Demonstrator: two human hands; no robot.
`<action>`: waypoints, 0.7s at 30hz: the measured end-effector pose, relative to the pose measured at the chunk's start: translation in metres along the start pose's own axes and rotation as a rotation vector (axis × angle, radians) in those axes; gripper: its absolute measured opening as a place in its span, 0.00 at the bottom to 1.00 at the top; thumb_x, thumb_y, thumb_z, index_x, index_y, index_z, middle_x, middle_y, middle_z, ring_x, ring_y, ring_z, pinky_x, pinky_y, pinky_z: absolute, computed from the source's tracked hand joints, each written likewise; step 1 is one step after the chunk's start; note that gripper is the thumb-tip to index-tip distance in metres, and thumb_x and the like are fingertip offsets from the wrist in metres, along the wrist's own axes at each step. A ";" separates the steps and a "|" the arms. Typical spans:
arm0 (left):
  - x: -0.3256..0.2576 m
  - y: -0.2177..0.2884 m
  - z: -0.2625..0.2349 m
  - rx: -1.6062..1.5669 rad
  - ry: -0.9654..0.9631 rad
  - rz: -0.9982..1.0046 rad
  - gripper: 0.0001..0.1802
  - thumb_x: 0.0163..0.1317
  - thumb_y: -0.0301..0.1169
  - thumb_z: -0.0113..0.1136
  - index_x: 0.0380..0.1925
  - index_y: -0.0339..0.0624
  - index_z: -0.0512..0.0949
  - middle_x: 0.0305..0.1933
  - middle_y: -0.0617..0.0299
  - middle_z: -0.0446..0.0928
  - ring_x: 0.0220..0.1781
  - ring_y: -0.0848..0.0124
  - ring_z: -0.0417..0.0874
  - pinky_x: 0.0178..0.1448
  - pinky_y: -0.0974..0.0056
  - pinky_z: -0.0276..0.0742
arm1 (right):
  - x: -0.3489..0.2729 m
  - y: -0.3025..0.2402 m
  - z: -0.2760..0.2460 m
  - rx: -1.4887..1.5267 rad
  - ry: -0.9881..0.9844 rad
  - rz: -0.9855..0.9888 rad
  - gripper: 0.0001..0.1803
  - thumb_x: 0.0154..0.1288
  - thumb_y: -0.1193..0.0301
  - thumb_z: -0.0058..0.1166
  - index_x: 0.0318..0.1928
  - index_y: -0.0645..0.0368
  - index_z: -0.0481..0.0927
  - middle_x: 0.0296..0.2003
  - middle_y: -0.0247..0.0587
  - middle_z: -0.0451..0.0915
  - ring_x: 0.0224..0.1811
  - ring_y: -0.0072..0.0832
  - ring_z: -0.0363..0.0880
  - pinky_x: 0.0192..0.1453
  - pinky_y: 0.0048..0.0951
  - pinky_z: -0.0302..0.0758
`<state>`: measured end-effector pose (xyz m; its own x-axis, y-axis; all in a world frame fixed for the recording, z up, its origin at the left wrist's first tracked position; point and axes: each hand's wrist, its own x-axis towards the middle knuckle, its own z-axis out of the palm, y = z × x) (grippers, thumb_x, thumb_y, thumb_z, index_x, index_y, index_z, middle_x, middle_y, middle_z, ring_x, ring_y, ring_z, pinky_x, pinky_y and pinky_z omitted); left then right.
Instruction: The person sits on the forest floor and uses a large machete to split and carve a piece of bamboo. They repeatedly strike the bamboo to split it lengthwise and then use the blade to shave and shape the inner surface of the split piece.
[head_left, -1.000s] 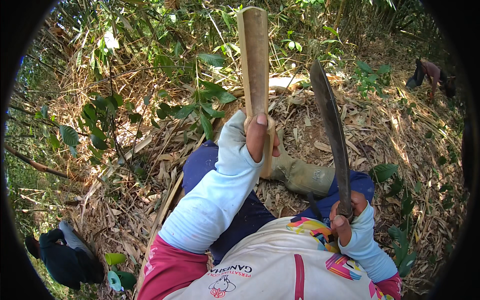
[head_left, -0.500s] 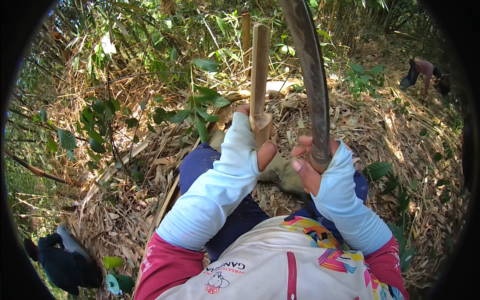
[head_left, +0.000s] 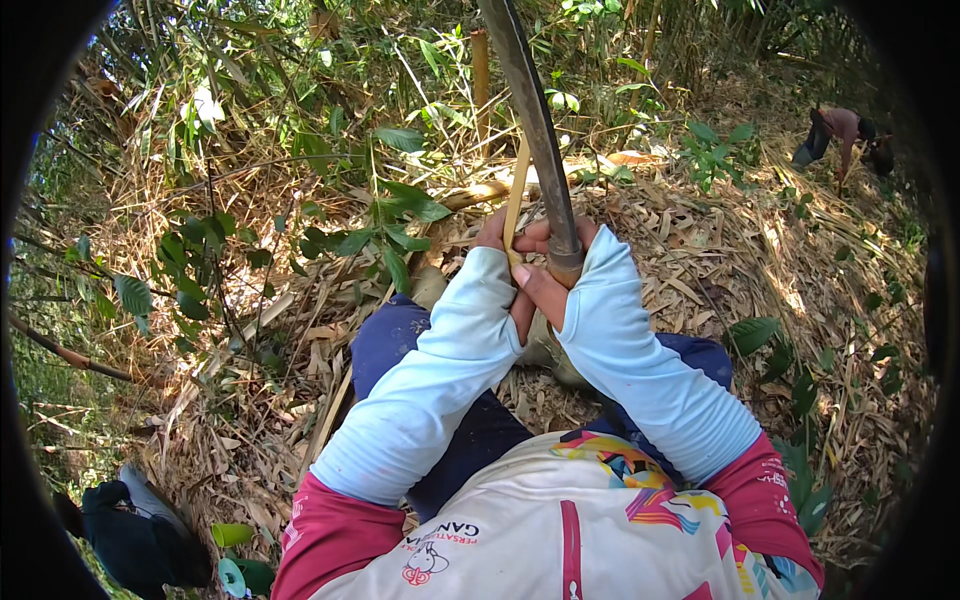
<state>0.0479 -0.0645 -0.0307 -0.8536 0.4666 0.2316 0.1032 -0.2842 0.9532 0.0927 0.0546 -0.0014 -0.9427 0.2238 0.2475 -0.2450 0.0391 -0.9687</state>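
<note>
My right hand (head_left: 556,262) grips the handle of a long dark machete (head_left: 532,120) whose blade points up and away from me. My left hand (head_left: 496,240) holds a thin pale bamboo strip (head_left: 516,195) right beside the blade, the two hands touching. Both forearms wear light blue sleeves. I sit on the ground with dark blue trousers and a green rubber boot (head_left: 548,350) under my hands. A cut bamboo stalk (head_left: 481,70) stands upright just beyond.
Dry bamboo leaves and husks cover the sloping ground all around. Green leafy shrubs (head_left: 390,215) grow close on my left. A dark bag with a green bottle (head_left: 150,540) lies at lower left. Another person (head_left: 840,135) bends over at far right.
My right hand has brought the machete from my right side to the middle, beside my left hand. The bamboo piece in my left hand now shows edge-on as a thin strip.
</note>
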 end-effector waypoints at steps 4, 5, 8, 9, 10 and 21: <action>0.000 -0.004 -0.002 0.324 -0.059 0.155 0.37 0.57 0.13 0.46 0.68 0.38 0.50 0.56 0.54 0.67 0.55 0.71 0.71 0.58 0.70 0.68 | -0.001 -0.011 -0.004 -0.006 -0.031 0.042 0.14 0.56 0.77 0.61 0.43 0.61 0.74 0.33 0.34 0.78 0.34 0.18 0.75 0.40 0.23 0.74; 0.000 -0.001 0.001 0.263 -0.080 0.137 0.37 0.58 0.13 0.46 0.68 0.38 0.50 0.57 0.53 0.67 0.56 0.70 0.71 0.59 0.70 0.68 | -0.002 -0.013 -0.005 0.008 -0.039 0.064 0.14 0.56 0.77 0.61 0.43 0.61 0.74 0.33 0.34 0.78 0.34 0.18 0.75 0.40 0.23 0.74; 0.001 -0.001 0.001 0.164 -0.129 0.124 0.37 0.58 0.14 0.46 0.69 0.38 0.49 0.58 0.53 0.68 0.57 0.68 0.71 0.62 0.69 0.66 | -0.001 -0.017 -0.006 0.036 -0.028 0.104 0.14 0.56 0.77 0.61 0.43 0.60 0.74 0.34 0.34 0.78 0.35 0.17 0.75 0.39 0.22 0.73; 0.001 -0.002 -0.001 0.145 -0.141 0.126 0.38 0.59 0.15 0.46 0.69 0.38 0.48 0.58 0.53 0.68 0.58 0.68 0.71 0.63 0.68 0.65 | -0.002 -0.019 -0.008 0.012 -0.023 0.137 0.14 0.56 0.77 0.61 0.43 0.60 0.74 0.34 0.34 0.78 0.34 0.17 0.75 0.39 0.22 0.73; 0.000 -0.001 -0.002 0.162 -0.143 0.128 0.38 0.58 0.15 0.46 0.69 0.38 0.48 0.59 0.52 0.67 0.58 0.68 0.71 0.63 0.68 0.65 | -0.002 -0.020 -0.008 0.010 -0.021 0.150 0.14 0.56 0.77 0.61 0.43 0.60 0.74 0.34 0.34 0.78 0.34 0.17 0.75 0.38 0.22 0.73; 0.001 0.004 0.004 0.001 -0.160 0.038 0.45 0.57 0.16 0.50 0.73 0.44 0.42 0.68 0.50 0.59 0.63 0.65 0.69 0.65 0.67 0.63 | 0.001 -0.017 -0.008 0.018 -0.042 0.120 0.16 0.57 0.78 0.60 0.45 0.60 0.72 0.33 0.34 0.78 0.29 0.17 0.75 0.32 0.21 0.73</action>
<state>0.0490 -0.0620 -0.0257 -0.7566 0.5832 0.2957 0.1349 -0.3033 0.9433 0.0982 0.0618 0.0155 -0.9740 0.1852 0.1306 -0.1336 -0.0035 -0.9910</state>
